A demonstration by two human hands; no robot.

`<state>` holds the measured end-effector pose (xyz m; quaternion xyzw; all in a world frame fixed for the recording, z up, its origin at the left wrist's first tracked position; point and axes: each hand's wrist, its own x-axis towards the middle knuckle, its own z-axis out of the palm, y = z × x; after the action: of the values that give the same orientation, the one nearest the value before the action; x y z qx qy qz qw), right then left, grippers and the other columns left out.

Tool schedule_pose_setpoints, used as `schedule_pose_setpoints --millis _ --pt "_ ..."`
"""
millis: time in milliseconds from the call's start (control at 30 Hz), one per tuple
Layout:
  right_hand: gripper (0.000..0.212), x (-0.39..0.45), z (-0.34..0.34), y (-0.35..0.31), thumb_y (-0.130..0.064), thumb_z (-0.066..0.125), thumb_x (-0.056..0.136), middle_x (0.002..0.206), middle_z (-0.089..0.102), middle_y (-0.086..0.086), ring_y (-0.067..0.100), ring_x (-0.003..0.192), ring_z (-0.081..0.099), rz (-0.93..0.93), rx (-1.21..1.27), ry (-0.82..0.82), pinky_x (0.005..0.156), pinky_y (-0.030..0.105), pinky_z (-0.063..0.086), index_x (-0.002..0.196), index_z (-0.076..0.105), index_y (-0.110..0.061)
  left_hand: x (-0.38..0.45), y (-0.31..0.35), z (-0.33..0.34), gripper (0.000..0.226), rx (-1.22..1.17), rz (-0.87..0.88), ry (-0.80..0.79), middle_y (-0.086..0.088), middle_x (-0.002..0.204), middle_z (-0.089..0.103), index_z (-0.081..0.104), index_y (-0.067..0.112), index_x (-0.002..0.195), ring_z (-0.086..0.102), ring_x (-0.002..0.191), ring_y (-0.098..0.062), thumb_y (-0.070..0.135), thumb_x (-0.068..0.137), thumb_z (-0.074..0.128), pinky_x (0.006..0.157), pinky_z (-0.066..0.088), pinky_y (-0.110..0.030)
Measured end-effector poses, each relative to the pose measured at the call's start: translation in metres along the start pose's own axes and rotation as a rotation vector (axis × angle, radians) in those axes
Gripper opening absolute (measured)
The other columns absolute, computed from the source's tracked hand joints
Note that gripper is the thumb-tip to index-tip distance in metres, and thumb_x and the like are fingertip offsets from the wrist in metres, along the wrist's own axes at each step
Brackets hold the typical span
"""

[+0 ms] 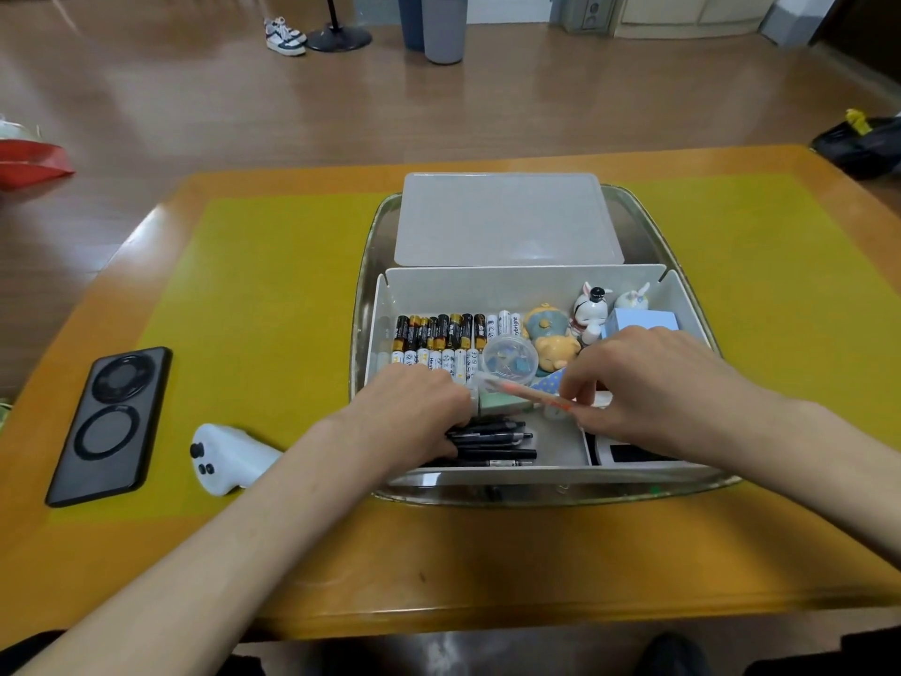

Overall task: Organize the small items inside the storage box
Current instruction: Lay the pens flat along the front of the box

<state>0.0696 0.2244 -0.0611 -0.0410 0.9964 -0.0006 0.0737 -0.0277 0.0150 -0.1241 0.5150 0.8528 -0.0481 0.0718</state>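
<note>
Laying the orange pen [531, 393], pinched in the right hand [648, 383], flat beside the black pens [492, 441] that the left hand [414, 412] grips in the storage box [526, 280] on the counter [273, 285] would keep them parallel.

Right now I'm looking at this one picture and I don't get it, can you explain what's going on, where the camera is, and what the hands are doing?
There is no machine: these are a person's two bare hands, filmed by a camera worn on their head, looking forward and down.

On the wooden table a tray holds a white storage box, open, with its lid lying behind it. Inside are rows of batteries, a small round tub of clips, toy figures and black pens.

The right hand pinches an orange pen in its fingers. The left hand curls around the black pens. Left of the tray lie a black phone and a white controller.
</note>
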Motion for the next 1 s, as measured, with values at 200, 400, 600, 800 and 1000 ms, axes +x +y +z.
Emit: schedule_pose_setpoints --millis 200,400,600,800,1000 --pt "0.017 0.001 0.002 0.001 -0.048 0.063 0.088 0.09 0.071 -0.019 0.011 0.086 0.064 -0.014 0.015 0.035 0.066 0.034 0.054 0.099 0.074 -0.04 -0.003 -0.004 -0.004 0.017 -0.062 0.037 0.022 0.014 0.077 0.067 0.075 0.032 0.102 0.051 0.068 -0.009 0.038 0.086 0.073 0.054 0.03 -0.02" --pt "0.017 0.011 0.014 -0.006 -0.046 0.062 0.089 0.092 0.072 -0.014 0.015 0.089 0.065 -0.038 0.027 0.064 0.065 0.033 0.052 0.1 0.073 -0.04 -0.014 -0.01 -0.013 0.016 -0.121 -0.017 0.025 0.013 0.066 0.06 0.065 0.026 0.082 0.054 0.063 -0.009 0.04 0.083 0.072 0.05 0.034 -0.024" --pt "0.016 0.024 0.032 -0.025 -0.046 0.062 0.089 0.082 0.07 -0.009 0.019 0.077 0.063 -0.122 0.047 0.087 0.061 0.034 0.053 0.09 0.075 -0.035 -0.043 -0.034 -0.039 0.002 -0.238 -0.064 0.273 0.021 0.069 0.055 0.072 0.032 0.084 0.05 0.067 0.001 0.032 0.085 0.074 0.054 0.029 -0.013" --pt "0.014 0.039 0.046 -0.041 -0.036 0.066 0.092 0.085 0.068 -0.007 0.014 0.073 0.057 -0.233 0.063 0.118 0.052 0.027 0.039 0.089 0.076 -0.027 -0.04 -0.032 -0.024 0.014 -0.158 -0.003 0.242 0.017 0.087 0.06 0.071 0.032 0.094 0.052 0.091 -0.009 0.044 0.089 0.067 0.069 0.038 -0.026" --pt "0.019 0.036 0.046 -0.033 -0.047 0.073 0.084 0.076 0.063 -0.009 0.017 0.073 0.06 -0.203 0.08 0.135 0.054 0.028 0.033 0.08 0.074 -0.029 -0.022 -0.027 -0.007 0.011 0.011 0.024 0.111 0.01 0.086 0.063 0.07 0.026 0.093 0.057 0.088 -0.016 0.035 0.088 0.066 0.068 0.046 -0.031"
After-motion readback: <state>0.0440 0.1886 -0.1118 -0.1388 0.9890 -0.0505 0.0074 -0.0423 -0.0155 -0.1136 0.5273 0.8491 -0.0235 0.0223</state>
